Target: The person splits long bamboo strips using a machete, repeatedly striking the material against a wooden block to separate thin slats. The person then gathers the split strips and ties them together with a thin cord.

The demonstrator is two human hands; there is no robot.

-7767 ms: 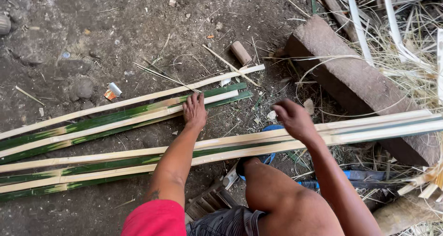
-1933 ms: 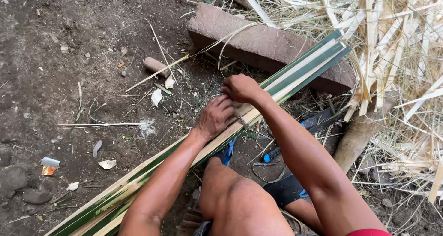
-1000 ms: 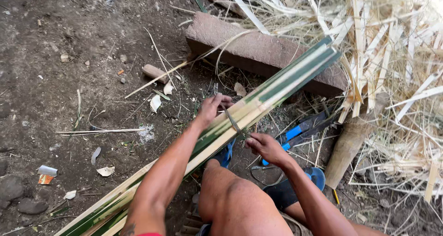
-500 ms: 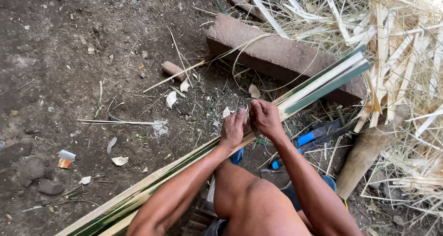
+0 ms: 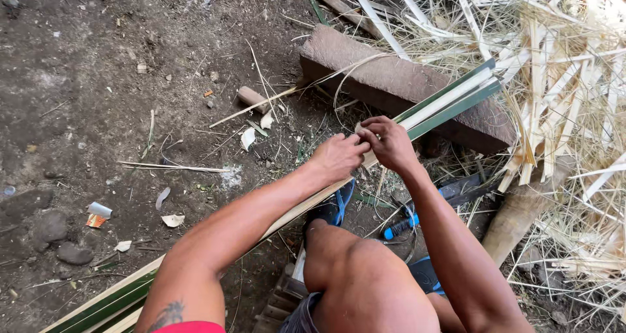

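Note:
A bundle of long split bamboo strips [image 5: 450, 101], green outside and pale inside, runs diagonally from the lower left to the upper right, its far end resting on a reddish stone block [image 5: 391, 79]. My left hand [image 5: 338, 157] and my right hand [image 5: 388, 141] meet on the middle of the bundle, fingertips touching. Both hands grip the strips, and a thin curled sliver loops up from where they hold. My bare knee [image 5: 345, 261] is below the bundle.
Dry bamboo shavings and cut strips [image 5: 574, 98] are heaped at the right. A blue-handled tool [image 5: 407, 223] and a dark blade [image 5: 466, 188] lie on the dirt under my right arm. A thick log [image 5: 518, 216] leans nearby. Small stones and scraps [image 5: 98, 214] dot the ground at left.
The bundle swung from lying level across the ground to a diagonal resting on the block. My right hand dropped away a second ago, then returned beside the left on the strips.

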